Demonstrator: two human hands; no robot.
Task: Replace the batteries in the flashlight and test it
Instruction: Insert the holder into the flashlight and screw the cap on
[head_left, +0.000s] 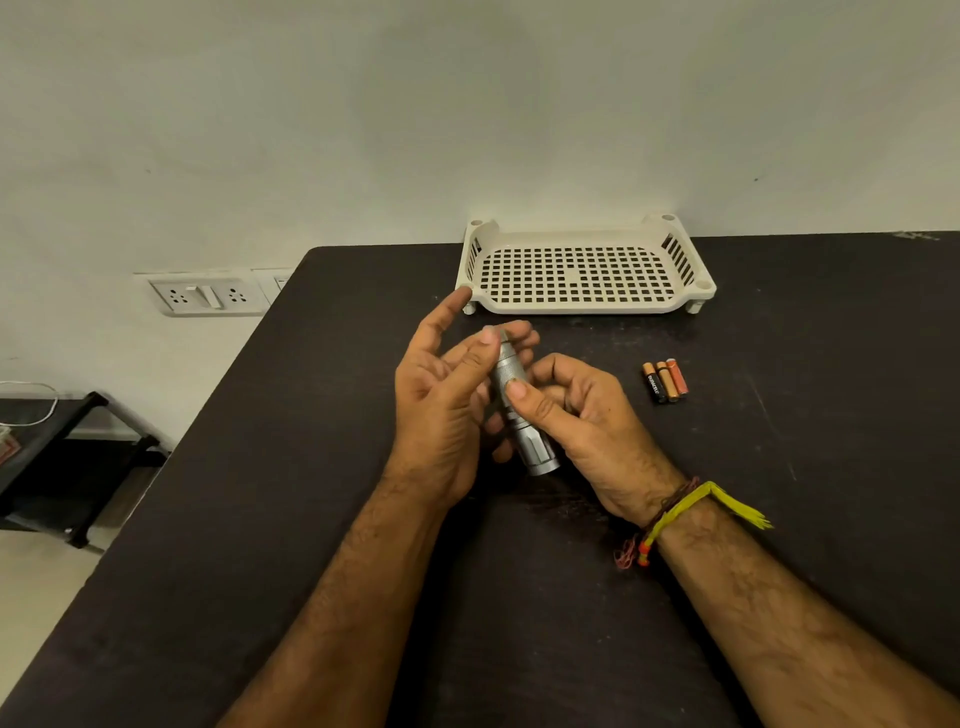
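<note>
I am seeing the silver flashlight (519, 405) held above the black table (260, 519), its far tip blurring behind fingers, so I cannot tell whether the cap is on. My right hand (582, 431) is gripping the barrel; my left hand (447, 405) is pinching the tip, index finger straight. Three batteries (666, 381) are lying at three o'clock, a white tray (586, 306) at twelve.

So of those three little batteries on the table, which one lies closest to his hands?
The leftmost battery, black with a copper-coloured top: it lies on the side facing the right hand. The other two are orange-toned and lie farther right.
</note>
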